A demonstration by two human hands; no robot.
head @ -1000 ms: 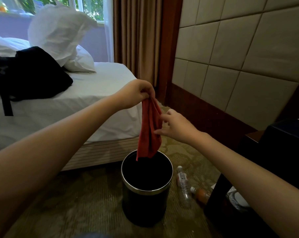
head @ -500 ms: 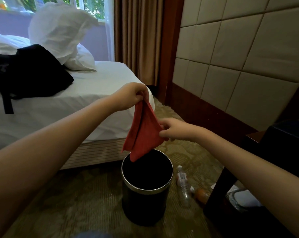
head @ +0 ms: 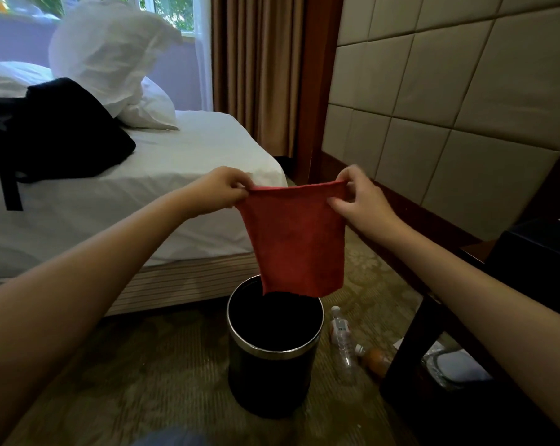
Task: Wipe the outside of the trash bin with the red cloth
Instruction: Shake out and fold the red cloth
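**Change of state.** One second ago the red cloth [head: 294, 239] hung as a narrow bunched strip from the left hand [head: 220, 188] alone. Half a second ago the right hand [head: 359, 201] took a side edge. The cloth is now spread into a flat sheet. Each hand pinches one upper corner between thumb and curled fingers, and the top edge is taut between them.

**Meaning for the task.** The cloth is opened out and ready to apply. Wiping has not begun. The outer wall of the trash bin [head: 272, 381] is not yet contacted.

**Position.** The cloth hangs in the air above the far side of the bin. Its lower edge overlaps the far rim in this view; whether it touches the rim or hangs clear of it cannot be determined. The bin stands upright on the carpet [head: 143, 365], near the foot of the bed [head: 191, 149].

**Materials and shapes.**
- Cloth: soft, matte, napped fabric; roughly rectangular, narrowing slightly toward the bottom.
- Bin: cylindrical, glossy dark wall, bright metal band at the rim, dark interior.
- Carpet: patterned low pile, olive-toned.
- Right of the bin: a clear plastic bottle [head: 343, 342] lying on the floor and an orange-tinted bottle [head: 376, 362] just beside it.
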